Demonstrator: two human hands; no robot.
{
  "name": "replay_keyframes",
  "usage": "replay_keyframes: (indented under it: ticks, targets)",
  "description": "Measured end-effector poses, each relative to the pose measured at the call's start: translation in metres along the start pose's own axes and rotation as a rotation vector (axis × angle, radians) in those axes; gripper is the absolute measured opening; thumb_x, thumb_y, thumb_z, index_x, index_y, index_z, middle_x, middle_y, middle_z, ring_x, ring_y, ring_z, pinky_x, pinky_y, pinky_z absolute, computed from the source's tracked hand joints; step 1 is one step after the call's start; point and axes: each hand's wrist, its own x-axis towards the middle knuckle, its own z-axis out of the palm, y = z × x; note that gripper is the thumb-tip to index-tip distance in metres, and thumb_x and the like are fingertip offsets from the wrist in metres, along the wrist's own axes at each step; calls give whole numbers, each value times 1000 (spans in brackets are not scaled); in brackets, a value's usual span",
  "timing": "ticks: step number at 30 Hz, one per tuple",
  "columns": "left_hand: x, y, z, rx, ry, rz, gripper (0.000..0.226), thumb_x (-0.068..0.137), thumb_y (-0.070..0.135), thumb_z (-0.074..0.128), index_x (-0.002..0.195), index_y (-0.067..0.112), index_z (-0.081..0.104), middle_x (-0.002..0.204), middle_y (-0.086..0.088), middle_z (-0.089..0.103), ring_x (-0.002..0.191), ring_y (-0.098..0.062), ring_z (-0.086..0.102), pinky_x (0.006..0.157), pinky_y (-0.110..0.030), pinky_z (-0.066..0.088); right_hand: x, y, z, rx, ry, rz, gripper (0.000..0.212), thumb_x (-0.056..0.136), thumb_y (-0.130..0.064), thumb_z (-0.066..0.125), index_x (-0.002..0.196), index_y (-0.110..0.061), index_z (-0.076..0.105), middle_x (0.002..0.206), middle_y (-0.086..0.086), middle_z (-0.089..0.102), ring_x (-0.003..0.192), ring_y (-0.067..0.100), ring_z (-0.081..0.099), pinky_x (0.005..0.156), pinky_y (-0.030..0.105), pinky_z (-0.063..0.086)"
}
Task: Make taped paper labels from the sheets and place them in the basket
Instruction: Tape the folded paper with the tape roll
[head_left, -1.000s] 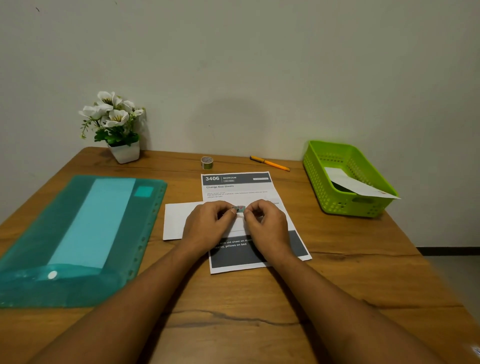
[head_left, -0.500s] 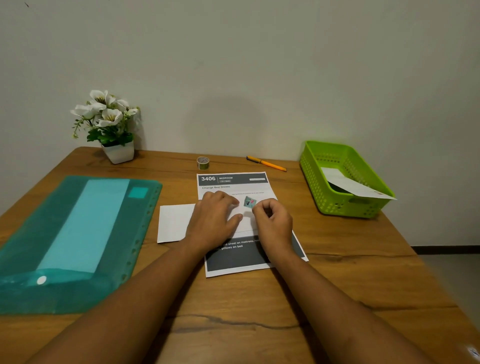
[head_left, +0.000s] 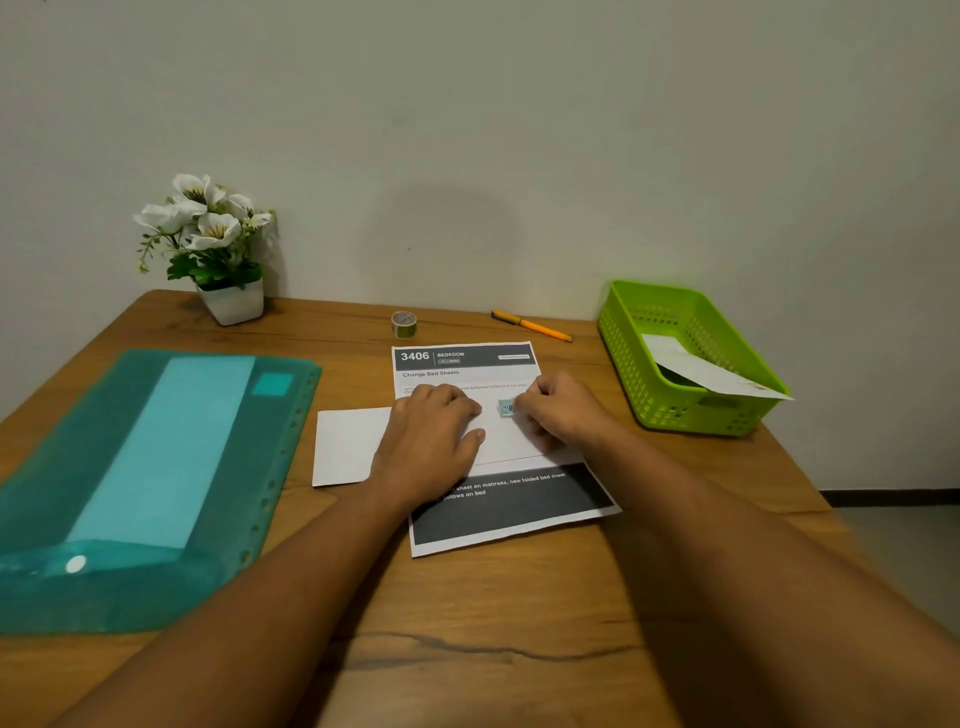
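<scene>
Lime-green perforated basket (head_left: 675, 410), teal folder (head_left: 130, 467), orange pen (head_left: 535, 326).

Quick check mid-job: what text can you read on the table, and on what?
"3406": printed sheet, header.
"BEDROOM": same header.
"Change Bed Sheets": under the header.
"sheet on mattress, new folded bed sheet": dark band, start hidden by left hand.
"pillows on bed": same band.
Fine print, tape piece marks: too blurred.

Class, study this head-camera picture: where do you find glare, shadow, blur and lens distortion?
Head view: a white glare spot sits on the green folder, by its near edge; a soft, broad shadow falls on the wall; the forearms at the bottom look soft and stretched by the wide lens; on the printed sheet the heading reads clearly, the small print blurs.
</scene>
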Motion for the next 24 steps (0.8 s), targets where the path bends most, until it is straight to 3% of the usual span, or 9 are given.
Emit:
replay_keyframes:
  ticks: [6,14,24]
  targets:
    - [0,-1,1,11,-6,1,38,100,43,55,133,26,63,136,6,59,125,-18,47,104,-41,37,11,-6,-3,-175,-56,-20,15,84,-19,70,72,-14,63,57,6,64,56,23,60,58,39,50]
    - [0,0,1,5,-7,-7,39,100,42,55,134,25,63,137,5,58,126,-18,46,106,-41,36,16,-4,-2,-235,-61,-30,17,88,-25,71,76,-14,66,66,9,68,64,24,65,74,53,61]
    - [1,0,0,2,-10,-7,39,100,42,54,135,26,62,136,6,58,126,-17,45,105,-40,35,14,-6,0,-266,-40,-29,18,91,-28,70,78,-16,66,71,10,72,66,24,67,76,47,62]
